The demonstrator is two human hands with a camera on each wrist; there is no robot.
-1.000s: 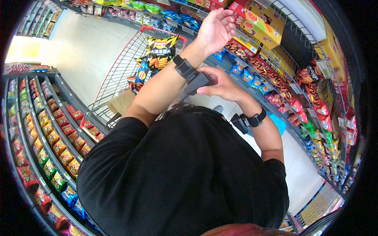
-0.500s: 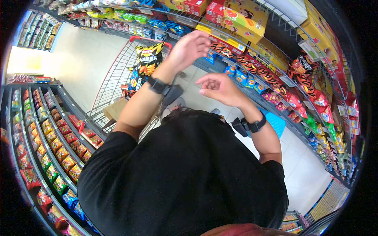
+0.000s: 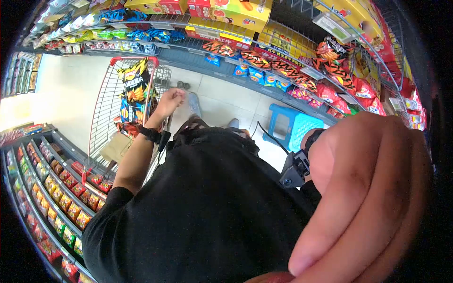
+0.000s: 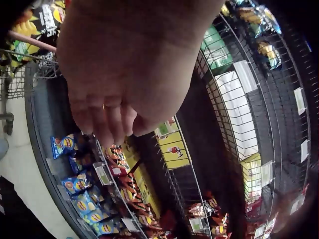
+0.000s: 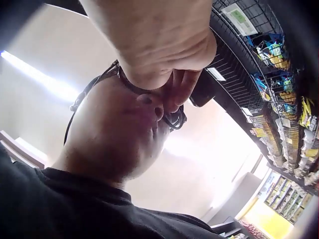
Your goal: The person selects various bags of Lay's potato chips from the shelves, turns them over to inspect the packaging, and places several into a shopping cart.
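Head view: right hand (image 3: 368, 198) is huge and right up against the lens, fingers curled in, with no goods in it; its black wrist-worn camera (image 3: 292, 170) shows just below. Left hand (image 3: 171, 101) is out in front, just beside the right rim of the red-rimmed wire shopping cart (image 3: 106, 101), fingers loose, nothing in it. The cart already holds a stack of snack bags with a yellow-and-black crisp bag (image 3: 134, 75) on top. A light blue plastic stool (image 3: 295, 125) stands on the pale floor under the wire snack shelves (image 3: 283, 70); another snack rack (image 3: 52, 188) is on the left. Left wrist view: left hand (image 4: 129, 64) fills the top of the frame, fingers hanging straight and relaxed, palm empty, touching nothing that I can see; a corner of the cart (image 4: 30, 59) is top left, with shelves behind. Right wrist view: right hand (image 5: 159, 45) is up at the person's head, curled fingers (image 5: 174, 92) against the black head-worn strap and cable (image 5: 174, 119) next to a black device (image 5: 202, 89). Can't tell whether they actually pinch the strap or only touch it. As far as it shows: bags are already in the cart, neither hand carries an item, shelves are full.
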